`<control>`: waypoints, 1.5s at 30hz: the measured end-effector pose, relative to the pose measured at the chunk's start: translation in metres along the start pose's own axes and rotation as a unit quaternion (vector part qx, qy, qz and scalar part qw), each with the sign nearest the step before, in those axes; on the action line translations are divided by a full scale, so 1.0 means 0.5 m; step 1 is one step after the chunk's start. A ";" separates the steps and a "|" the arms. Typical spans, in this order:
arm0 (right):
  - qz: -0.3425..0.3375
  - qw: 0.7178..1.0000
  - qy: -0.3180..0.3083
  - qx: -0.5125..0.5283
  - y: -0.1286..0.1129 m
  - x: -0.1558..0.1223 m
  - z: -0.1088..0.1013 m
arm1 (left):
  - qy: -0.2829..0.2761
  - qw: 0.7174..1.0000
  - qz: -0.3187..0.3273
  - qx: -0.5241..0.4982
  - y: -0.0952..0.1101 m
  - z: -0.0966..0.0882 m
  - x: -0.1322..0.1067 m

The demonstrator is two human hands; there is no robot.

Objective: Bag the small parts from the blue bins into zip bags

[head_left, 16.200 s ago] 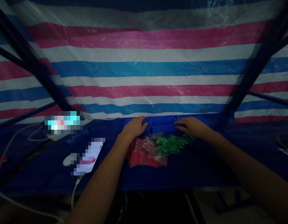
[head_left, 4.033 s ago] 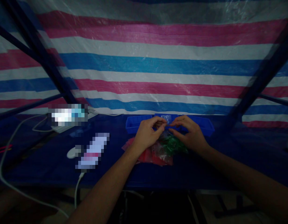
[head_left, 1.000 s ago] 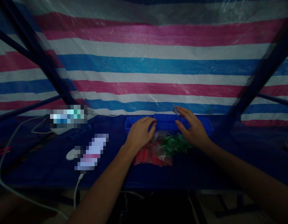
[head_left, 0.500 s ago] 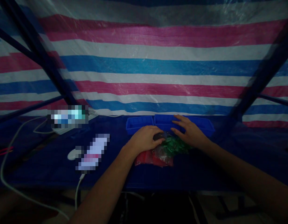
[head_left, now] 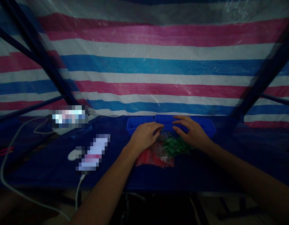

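Over the left part of a small heap of plastic packets, my left hand [head_left: 145,135] has its fingers bent, with a gap between thumb and forefinger and nothing visible in it. My right hand [head_left: 191,132] is open above the right side of the heap, fingers apart and pointing left. Under and between the hands lie green packets [head_left: 178,146]. Red packets [head_left: 146,158] lie nearer to me, and a clear plastic bag [head_left: 162,150] overlaps them. Behind the hands stand a left blue bin [head_left: 137,122], a middle blue bin [head_left: 165,119] and a right blue bin [head_left: 206,125].
A blue table [head_left: 111,176] carries everything. To the left lie a phone [head_left: 94,154] with a white cable, a round white object [head_left: 74,154] and a white power strip [head_left: 69,126] with a blurred lit device. Striped sheeting [head_left: 158,67] hangs behind, between dark metal posts.
My left hand has lifted slightly and its fingers have parted from a dark item, which no longer shows. My right hand has barely moved. The packets lie much as before.
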State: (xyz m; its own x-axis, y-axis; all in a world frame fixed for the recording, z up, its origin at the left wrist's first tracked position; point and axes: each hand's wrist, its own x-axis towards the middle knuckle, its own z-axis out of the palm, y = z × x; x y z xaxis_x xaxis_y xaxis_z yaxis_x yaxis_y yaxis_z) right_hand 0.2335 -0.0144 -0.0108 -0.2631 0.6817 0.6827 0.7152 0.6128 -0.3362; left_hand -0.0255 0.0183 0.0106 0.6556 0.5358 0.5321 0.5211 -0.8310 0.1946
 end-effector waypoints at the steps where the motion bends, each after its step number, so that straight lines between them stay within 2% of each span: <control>1: 0.002 1.000 0.004 0.015 -0.004 0.000 -0.001 | 0.026 1.000 0.000 -0.010 0.004 -0.001 0.002; 5: 0.039 0.987 -0.007 0.158 -0.018 -0.002 0.007 | 0.119 0.990 0.001 -0.080 0.031 -0.006 0.010; 8: 0.105 0.947 -0.034 0.301 -0.023 -0.007 0.021 | 0.129 0.982 -0.005 -0.134 0.052 -0.004 0.014; 10: 0.142 0.930 -0.041 0.336 -0.025 -0.010 0.028 | 0.128 0.978 -0.014 -0.165 0.060 0.001 0.015; 15: 0.170 0.921 -0.013 0.350 -0.030 -0.009 0.022 | 0.116 0.965 -0.033 -0.232 0.054 0.016 0.015; 20: 0.174 0.926 -0.004 0.334 -0.040 -0.007 0.014 | 0.097 0.966 -0.059 -0.230 0.052 0.015 0.016; 26: 0.106 0.960 0.004 0.258 -0.038 -0.003 0.011 | 0.109 0.968 -0.048 -0.219 0.061 0.009 0.018; 29: 0.081 0.967 0.009 0.243 -0.036 0.000 0.009 | 0.118 0.973 -0.041 -0.196 0.063 0.007 0.019; 32: 0.089 0.965 0.010 0.245 -0.036 -0.001 0.008 | 0.118 0.972 -0.040 -0.199 0.063 0.008 0.019; 38: 0.159 0.947 0.009 0.280 -0.033 -0.008 0.017 | 0.093 0.968 -0.045 -0.230 0.058 0.012 0.017; 45: 0.147 0.942 0.018 0.302 -0.034 -0.012 0.026 | 0.090 0.968 -0.041 -0.229 0.058 0.012 0.017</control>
State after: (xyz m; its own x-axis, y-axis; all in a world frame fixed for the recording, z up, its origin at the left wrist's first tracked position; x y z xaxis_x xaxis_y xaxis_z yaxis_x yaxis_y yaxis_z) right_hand 0.2146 -0.0238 -0.0175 -0.0823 0.8497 0.5208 0.2517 0.5233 -0.8141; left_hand -0.0016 -0.0003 0.0156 0.4946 0.6016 0.6272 0.2425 -0.7885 0.5652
